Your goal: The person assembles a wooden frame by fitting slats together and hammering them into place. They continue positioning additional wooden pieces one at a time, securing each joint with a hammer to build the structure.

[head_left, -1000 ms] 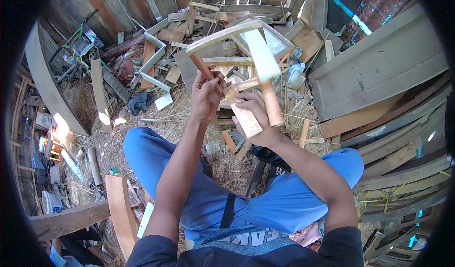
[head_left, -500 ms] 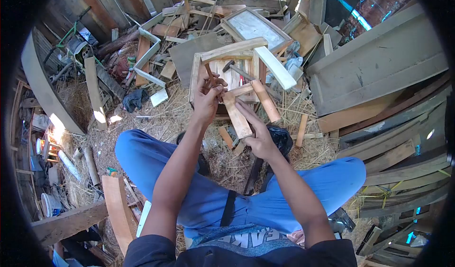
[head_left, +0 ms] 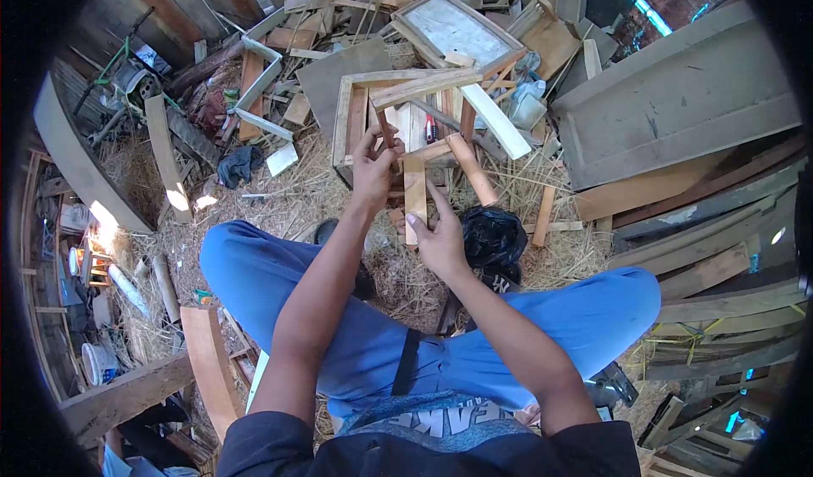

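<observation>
Bends wide at the knees in blue trousers (head_left: 271,282). With the right hand (head_left: 442,238), grips the near board of the wooden frame (head_left: 428,87), thumb on its face, fingers partly behind. Lies beside that hand, crumpled: a black plastic bag (head_left: 491,233). With the left hand (head_left: 375,168), closes fingers around the frame's reddish upright. Holds it tilted over straw (head_left: 292,202) and an open wooden box (head_left: 343,130). Farther off, shows scrap wood (head_left: 301,36), a framed pale panel (head_left: 457,30) and a plank wall (head_left: 182,2).

Bright daylight glares at left; wide-lens edges bend, black-cornered.
</observation>
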Demonstrator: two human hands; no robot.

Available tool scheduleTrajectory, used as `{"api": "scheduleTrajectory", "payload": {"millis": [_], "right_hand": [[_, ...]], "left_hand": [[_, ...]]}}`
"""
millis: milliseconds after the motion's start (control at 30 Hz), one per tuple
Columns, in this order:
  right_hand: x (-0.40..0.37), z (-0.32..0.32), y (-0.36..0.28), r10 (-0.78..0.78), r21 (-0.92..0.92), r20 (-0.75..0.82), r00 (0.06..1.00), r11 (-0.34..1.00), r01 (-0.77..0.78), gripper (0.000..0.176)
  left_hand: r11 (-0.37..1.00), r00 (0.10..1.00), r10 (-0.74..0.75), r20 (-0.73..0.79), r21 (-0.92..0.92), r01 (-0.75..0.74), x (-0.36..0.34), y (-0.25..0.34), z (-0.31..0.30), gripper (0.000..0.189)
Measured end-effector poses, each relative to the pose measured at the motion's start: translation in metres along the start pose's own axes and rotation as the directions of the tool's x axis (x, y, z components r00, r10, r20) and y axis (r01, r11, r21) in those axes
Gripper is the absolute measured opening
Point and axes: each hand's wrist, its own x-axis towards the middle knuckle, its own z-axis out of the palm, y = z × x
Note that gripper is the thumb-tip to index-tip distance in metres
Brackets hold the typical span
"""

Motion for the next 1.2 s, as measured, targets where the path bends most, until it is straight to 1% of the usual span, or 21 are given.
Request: {"api": "scheduleTrajectory", "payload": {"millis": [33, 67, 100, 167, 233, 300, 367, 433, 467, 533, 667, 733, 767, 833, 867, 933, 967, 1033, 1067, 1133, 1200], "right_hand": [[0.004, 0.0, 0.007, 0.138, 0.154, 0.077, 0.987, 0.977, -0.149, 0.059], [0.007, -0.001, 0.013, 0.259, 0.29, 0.175, 0.95, 0.908, -0.301, 0.06], [0.009, -0.002, 0.009, 0.263, 0.292, 0.176, 0.949, 0.906, -0.306, 0.06], [0.014, -0.005, -0.006, 0.389, 0.379, 0.246, 0.888, 0.805, -0.457, 0.065], [0.018, -0.004, -0.002, 0.385, 0.349, 0.245, 0.89, 0.821, -0.452, 0.064], [0.021, -0.002, 0.009, 0.383, 0.321, 0.241, 0.892, 0.835, -0.446, 0.063], [0.025, 0.002, 0.028, 0.322, 0.227, 0.204, 0.924, 0.903, -0.365, 0.06], [0.028, 0.002, 0.016, 0.348, 0.261, 0.201, 0.916, 0.882, -0.392, 0.06], [0.03, 0.001, 0.011, 0.369, 0.291, 0.203, 0.907, 0.862, -0.415, 0.06], [0.033, 0.002, 0.014, 0.385, 0.273, 0.215, 0.897, 0.858, -0.434, 0.061], [0.038, 0.003, 0.015, 0.442, 0.222, 0.216, 0.871, 0.846, -0.485, 0.06], [0.04, 0.002, 0.008, 0.46, 0.221, 0.213, 0.862, 0.837, -0.501, 0.059], [0.04, 0.002, 0.006, 0.472, 0.217, 0.212, 0.856, 0.831, -0.512, 0.057], [0.041, 0.005, 0.009, 0.47, 0.193, 0.2, 0.86, 0.841, -0.505, 0.056], [0.041, 0.007, 0.011, 0.465, 0.168, 0.184, 0.866, 0.853, -0.494, 0.055], [0.043, 0.005, 0.012, 0.452, 0.135, 0.197, 0.87, 0.866, -0.481, 0.057], [0.044, 0.005, 0.013, 0.437, 0.104, 0.205, 0.876, 0.88, -0.464, 0.058], [0.043, 0.007, 0.013, 0.425, 0.125, 0.195, 0.884, 0.883, -0.452, 0.057], [0.043, 0.007, 0.013, 0.412, 0.144, 0.18, 0.893, 0.887, -0.438, 0.055], [0.044, 0.007, 0.008, 0.429, 0.119, 0.181, 0.885, 0.884, -0.453, 0.055], [0.045, 0.008, 0.005, 0.447, 0.094, 0.182, 0.876, 0.879, -0.468, 0.055]], "left_hand": [[0.999, 1.0, -0.021, -0.007, -0.024, 0.021, 0.0, 0.002, 0.001, 0.032], [0.999, 1.0, -0.025, -0.009, -0.022, 0.025, 0.0, 0.001, 0.001, 0.032], [0.999, 1.0, -0.026, -0.012, -0.045, 0.026, 0.002, -0.002, -0.001, 0.033], [0.997, 0.999, -0.031, -0.017, -0.065, 0.03, 0.008, -0.01, -0.005, 0.033], [0.99, 0.999, -0.031, 0.009, -0.139, 0.032, 0.012, -0.014, -0.007, 0.035], [0.99, 0.999, -0.041, -0.003, -0.132, 0.04, 0.013, -0.014, -0.006, 0.035], [0.991, 0.999, -0.05, -0.013, -0.127, 0.048, 0.016, -0.018, -0.007, 0.035], [0.999, 1.0, 0.011, 0.016, -0.048, -0.011, 0.021, -0.027, -0.014, 0.04], [0.999, 1.0, 0.006, 0.018, -0.046, -0.005, 0.022, -0.032, -0.017, 0.04], [1.0, 1.0, 0.0, 0.006, 0.0, 0.0, 0.023, -0.036, -0.019, 0.04], [0.998, 1.0, -0.011, 0.016, -0.055, 0.011, 0.022, -0.038, -0.022, 0.04], [0.998, 0.999, -0.052, -0.003, -0.025, 0.052, 0.019, -0.028, -0.019, 0.028], [0.998, 0.998, -0.056, -0.005, -0.023, 0.056, 0.019, -0.025, -0.019, 0.028], [0.988, 0.997, -0.032, 0.075, 0.15, 0.021, 0.02, -0.021, -0.028, 0.027], [0.988, 0.997, -0.034, 0.072, 0.151, 0.023, 0.02, -0.018, -0.032, 0.027], [0.956, 0.985, -0.058, 0.16, 0.294, 0.008, 0.02, -0.009, -0.04, 0.036], [0.955, 0.986, -0.058, 0.156, 0.297, 0.009, 0.02, -0.004, -0.045, 0.036], [0.908, 0.964, -0.177, 0.199, 0.412, 0.082, 0.021, 0.008, -0.048, 0.043], [0.908, 0.964, -0.178, 0.199, 0.412, 0.082, 0.021, 0.007, -0.05, 0.043], [0.918, 0.961, -0.127, 0.247, 0.396, 0.019, 0.021, 0.002, -0.052, 0.042], [0.907, 0.961, -0.149, 0.233, 0.42, 0.038, 0.021, 0.003, -0.055, 0.041]]}}
